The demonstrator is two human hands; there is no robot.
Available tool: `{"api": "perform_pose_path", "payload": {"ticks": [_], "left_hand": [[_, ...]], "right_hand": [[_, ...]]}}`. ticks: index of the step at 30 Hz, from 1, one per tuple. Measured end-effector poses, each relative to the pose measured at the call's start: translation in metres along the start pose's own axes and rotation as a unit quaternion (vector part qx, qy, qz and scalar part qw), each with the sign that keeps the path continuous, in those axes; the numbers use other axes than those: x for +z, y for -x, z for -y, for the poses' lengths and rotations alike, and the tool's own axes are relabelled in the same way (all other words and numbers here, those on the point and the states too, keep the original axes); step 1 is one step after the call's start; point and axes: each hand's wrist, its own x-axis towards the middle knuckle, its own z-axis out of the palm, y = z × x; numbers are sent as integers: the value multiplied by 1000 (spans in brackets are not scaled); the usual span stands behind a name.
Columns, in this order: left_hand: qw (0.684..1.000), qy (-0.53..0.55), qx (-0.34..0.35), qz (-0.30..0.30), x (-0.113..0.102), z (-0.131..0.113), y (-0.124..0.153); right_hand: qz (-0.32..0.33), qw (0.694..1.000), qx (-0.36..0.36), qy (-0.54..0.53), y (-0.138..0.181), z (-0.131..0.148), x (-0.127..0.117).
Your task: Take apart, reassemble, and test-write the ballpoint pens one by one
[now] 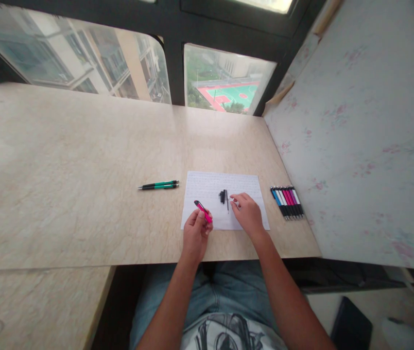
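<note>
My left hand (196, 231) is closed on a pink pen barrel (203, 212) with a black clip end, tilted up and to the left above the paper's lower left. Just right of the dark parts is my right hand (247, 211), its thumb and forefinger a little apart and nothing clearly visible between them. A thin pen refill (227, 201) lies on the white paper (207, 182) close to those fingertips. Beside it are small black pen parts (222, 196), whose exact shapes are too small to make out. Rows of faint writing cover the sheet.
Two green and black pens (159, 185) lie left of the paper. To its right, several pens (287, 202) with blue, white, pink and purple barrels form a row near the patterned wall (356, 146). A window stands behind the stone-look tabletop (83, 184).
</note>
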Motion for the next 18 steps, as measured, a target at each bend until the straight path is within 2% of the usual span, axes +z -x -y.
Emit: {"api": "perform_pose_path", "payload": {"ticks": [7, 18], "left_hand": [[999, 44, -13, 1, -1, 2, -1], [997, 76, -19, 6, -1, 3, 0]], "right_hand": [[24, 998, 12, 52, -11, 3, 8], [0, 999, 0, 50, -7, -2, 11]]}}
